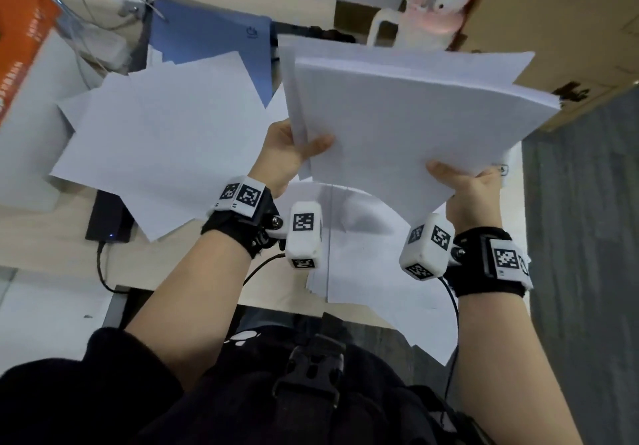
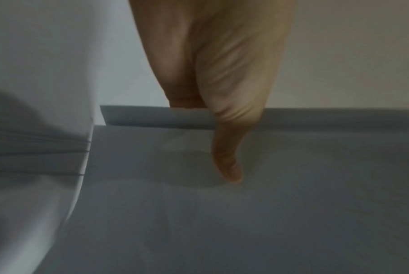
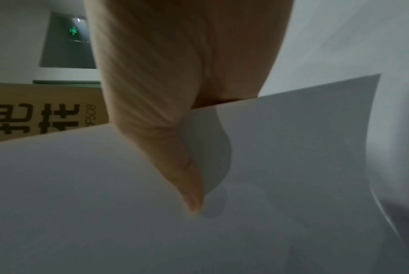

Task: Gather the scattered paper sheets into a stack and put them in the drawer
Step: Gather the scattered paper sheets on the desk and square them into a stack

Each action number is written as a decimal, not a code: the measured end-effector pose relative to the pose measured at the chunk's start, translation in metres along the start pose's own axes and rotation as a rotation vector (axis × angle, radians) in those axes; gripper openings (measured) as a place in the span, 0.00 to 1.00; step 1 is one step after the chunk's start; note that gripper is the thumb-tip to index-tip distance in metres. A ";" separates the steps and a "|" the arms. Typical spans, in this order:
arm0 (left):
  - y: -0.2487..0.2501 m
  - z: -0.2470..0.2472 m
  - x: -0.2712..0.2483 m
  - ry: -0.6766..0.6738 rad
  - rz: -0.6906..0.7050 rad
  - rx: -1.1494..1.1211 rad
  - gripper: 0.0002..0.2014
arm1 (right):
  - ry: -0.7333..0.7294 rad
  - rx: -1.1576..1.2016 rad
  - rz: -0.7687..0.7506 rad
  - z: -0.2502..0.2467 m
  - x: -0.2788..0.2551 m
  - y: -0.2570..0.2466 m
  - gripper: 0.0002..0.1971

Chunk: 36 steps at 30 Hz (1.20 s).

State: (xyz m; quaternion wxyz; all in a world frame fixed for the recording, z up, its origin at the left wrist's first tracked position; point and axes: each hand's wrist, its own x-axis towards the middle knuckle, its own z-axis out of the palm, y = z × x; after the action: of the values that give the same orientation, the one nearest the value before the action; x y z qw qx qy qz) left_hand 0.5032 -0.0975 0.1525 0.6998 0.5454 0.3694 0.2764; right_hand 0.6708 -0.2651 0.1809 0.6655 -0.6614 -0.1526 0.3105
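A thick stack of white paper (image 1: 408, 116) is lifted above the desk, tilted away from me. My left hand (image 1: 294, 150) grips its near left edge, thumb on top. At the near right corner my right hand (image 1: 463, 181) pinches it the same way. The left wrist view shows the thumb (image 2: 229, 166) pressed on the sheets (image 2: 269, 213), and the right wrist view shows a thumb (image 3: 189, 185) on the stack (image 3: 105, 204). More loose sheets (image 1: 162, 147) lie spread on the desk at the left, and others (image 1: 366, 271) lie under my wrists, overhanging the near edge. No drawer is visible.
A blue folder (image 1: 211, 33) lies under the left sheets. An orange and white box (image 1: 24, 50) stands at far left, with a black device (image 1: 109, 216) near it. A cardboard box (image 1: 570, 22) and a pink plush bottle (image 1: 435, 8) stand at the back right.
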 end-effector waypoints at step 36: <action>0.018 0.034 0.001 -0.141 0.025 0.151 0.14 | 0.016 -0.035 -0.077 -0.021 0.000 0.020 0.20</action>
State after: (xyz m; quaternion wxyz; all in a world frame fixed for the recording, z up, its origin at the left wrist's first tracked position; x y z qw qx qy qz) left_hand 0.5320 -0.1119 0.1739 0.6776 0.6192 0.3320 0.2173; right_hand 0.6798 -0.2829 0.1593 0.6662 -0.6691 -0.1781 0.2770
